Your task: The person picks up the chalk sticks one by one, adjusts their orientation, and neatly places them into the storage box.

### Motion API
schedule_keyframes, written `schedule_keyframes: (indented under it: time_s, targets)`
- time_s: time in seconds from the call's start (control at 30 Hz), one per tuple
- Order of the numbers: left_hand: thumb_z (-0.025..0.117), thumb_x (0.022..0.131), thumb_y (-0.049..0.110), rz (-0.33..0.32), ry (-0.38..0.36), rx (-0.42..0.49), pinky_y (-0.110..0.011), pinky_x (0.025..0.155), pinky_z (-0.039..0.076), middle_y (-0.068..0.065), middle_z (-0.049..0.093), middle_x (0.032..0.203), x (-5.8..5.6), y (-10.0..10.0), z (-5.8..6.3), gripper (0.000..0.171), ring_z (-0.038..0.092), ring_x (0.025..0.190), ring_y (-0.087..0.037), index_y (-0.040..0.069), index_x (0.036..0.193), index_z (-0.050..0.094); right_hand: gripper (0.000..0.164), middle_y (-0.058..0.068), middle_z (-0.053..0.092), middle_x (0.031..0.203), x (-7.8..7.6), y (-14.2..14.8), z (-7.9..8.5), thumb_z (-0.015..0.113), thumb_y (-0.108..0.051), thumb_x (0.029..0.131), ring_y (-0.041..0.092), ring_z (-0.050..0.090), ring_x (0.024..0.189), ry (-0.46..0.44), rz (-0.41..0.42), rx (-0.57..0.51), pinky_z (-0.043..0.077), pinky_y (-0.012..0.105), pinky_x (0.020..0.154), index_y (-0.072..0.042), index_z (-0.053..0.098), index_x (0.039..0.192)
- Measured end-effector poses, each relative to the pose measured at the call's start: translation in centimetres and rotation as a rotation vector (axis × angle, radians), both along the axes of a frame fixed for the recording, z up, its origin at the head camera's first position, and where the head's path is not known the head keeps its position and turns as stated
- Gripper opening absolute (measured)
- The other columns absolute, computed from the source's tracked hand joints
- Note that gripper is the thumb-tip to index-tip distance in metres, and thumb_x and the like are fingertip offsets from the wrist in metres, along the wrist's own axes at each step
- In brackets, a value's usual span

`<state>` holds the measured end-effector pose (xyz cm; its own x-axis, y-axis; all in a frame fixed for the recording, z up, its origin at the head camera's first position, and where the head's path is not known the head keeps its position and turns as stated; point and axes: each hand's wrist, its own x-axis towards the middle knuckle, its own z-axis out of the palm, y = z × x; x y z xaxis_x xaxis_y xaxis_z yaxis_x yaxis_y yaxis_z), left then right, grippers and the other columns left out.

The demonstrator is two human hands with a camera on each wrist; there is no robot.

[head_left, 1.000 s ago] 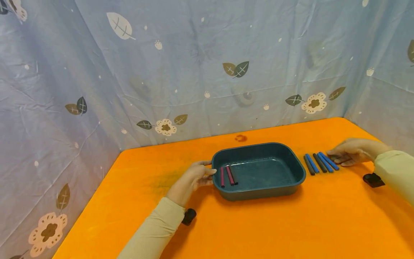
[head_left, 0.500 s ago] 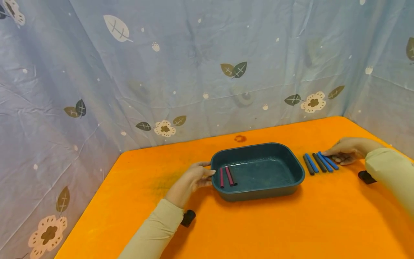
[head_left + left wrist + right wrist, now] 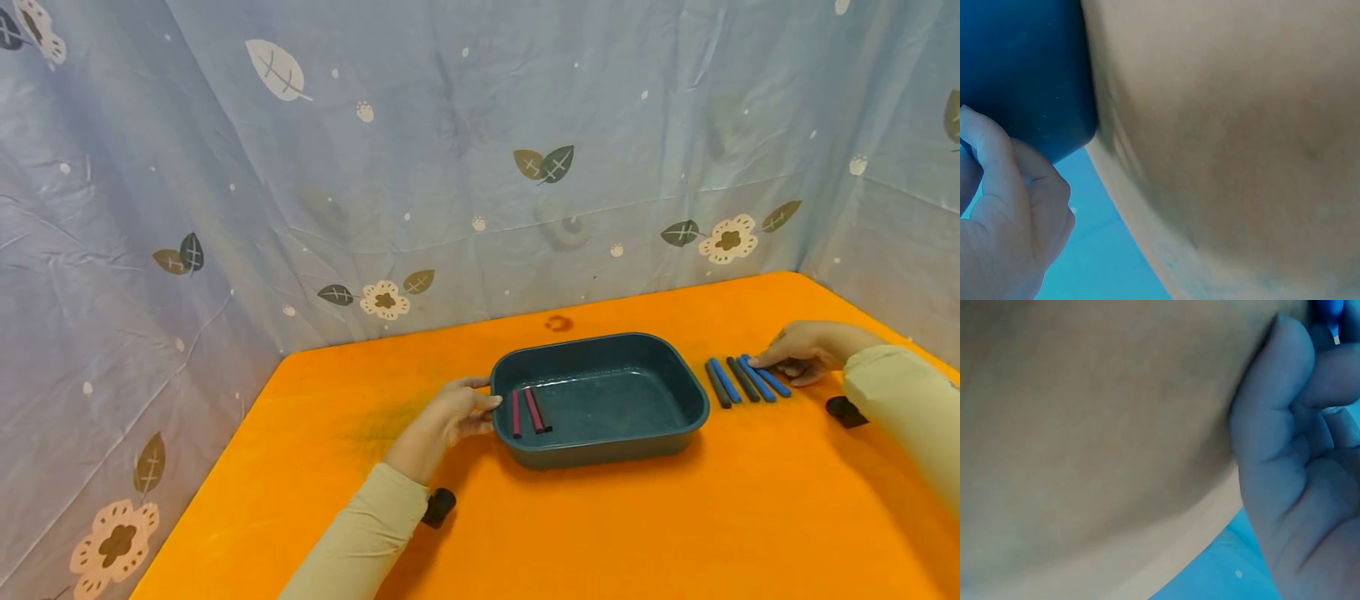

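At nine o'clock on the dark tray [image 3: 600,454], we see the half-closed left hand [image 3: 453,410] gripping it between thumb and fingers, while at its three o'clock, on the orange tabletop [image 3: 570,533], the nearly closed right hand [image 3: 802,352] pinches the outermost blue stick [image 3: 778,384].

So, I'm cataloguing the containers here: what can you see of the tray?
The tray is dark blue-green, rectangular with rounded corners, low walls and a thin rim. It looks smooth and slightly glossy; whether plastic or metal, I can't tell. It sits upright on the orange table, long side toward the wearer. The left hand grips its left end. Three sticks, two magenta and one dark, lie inside near that end.
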<state>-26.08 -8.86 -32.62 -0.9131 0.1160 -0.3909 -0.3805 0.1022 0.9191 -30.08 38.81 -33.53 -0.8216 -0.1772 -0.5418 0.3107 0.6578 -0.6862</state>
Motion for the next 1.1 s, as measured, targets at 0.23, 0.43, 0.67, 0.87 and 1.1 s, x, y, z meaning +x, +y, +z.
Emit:
schedule_keyframes:
  time_s: [0.23,0.43,0.67,0.87,1.1]
  targets:
    - [0.057,0.095,-0.004,-0.005,0.006,0.011,-0.021,0.052,0.046,-0.01,0.051,0.084,-0.1,-0.1,0.2,0.052,0.045,0.063,-0.017,0.0,0.145,0.041,0.038,-0.004,0.042,0.056,0.4,0.5,0.2,0.054,-0.018,0.099,0.006,0.043,0.052,0.005,-0.002,-0.065,0.049,0.021,0.059,-0.018,0.051,0.061]
    - [0.057,0.095,-0.003,-0.008,0.004,-0.007,-0.021,0.052,0.047,-0.012,0.052,0.087,0.0,-0.2,0.3,0.052,0.046,0.064,-0.018,-0.001,0.145,0.041,0.033,-0.003,0.05,0.067,0.8,1.1,-0.1,0.049,-0.02,0.101,0.009,0.049,0.062,-0.042,-0.022,-0.198,0.051,0.025,0.069,-0.017,0.058,0.07]
    - [0.057,0.095,-0.004,0.003,-0.005,0.02,-0.022,0.052,0.046,-0.011,0.05,0.084,0.2,-0.1,0.2,0.051,0.044,0.063,-0.017,-0.001,0.144,0.041,0.026,-0.002,0.061,0.086,1.5,1.9,0.5,0.046,-0.02,0.102,0.01,0.061,0.079,-0.121,-0.002,-0.307,0.055,0.03,0.081,-0.022,0.069,0.089]
    - [0.056,0.095,-0.005,0.008,-0.004,0.037,-0.022,0.051,0.046,-0.011,0.051,0.084,0.2,-0.1,0.2,0.051,0.044,0.061,-0.016,-0.002,0.143,0.042,0.024,-0.001,0.062,0.09,1.9,0.8,1.5,0.046,-0.021,0.103,0.01,0.062,0.079,-0.141,0.006,-0.353,0.054,0.029,0.082,-0.019,0.068,0.093]
    - [0.057,0.095,-0.005,0.014,0.003,0.02,-0.021,0.051,0.047,-0.01,0.051,0.083,0.2,-0.1,0.1,0.051,0.045,0.061,-0.016,-0.002,0.143,0.042,0.025,-0.003,0.064,0.085,1.9,-1.0,2.9,0.047,-0.021,0.103,0.007,0.063,0.076,-0.147,0.026,-0.39,0.055,0.028,0.081,-0.017,0.068,0.09]
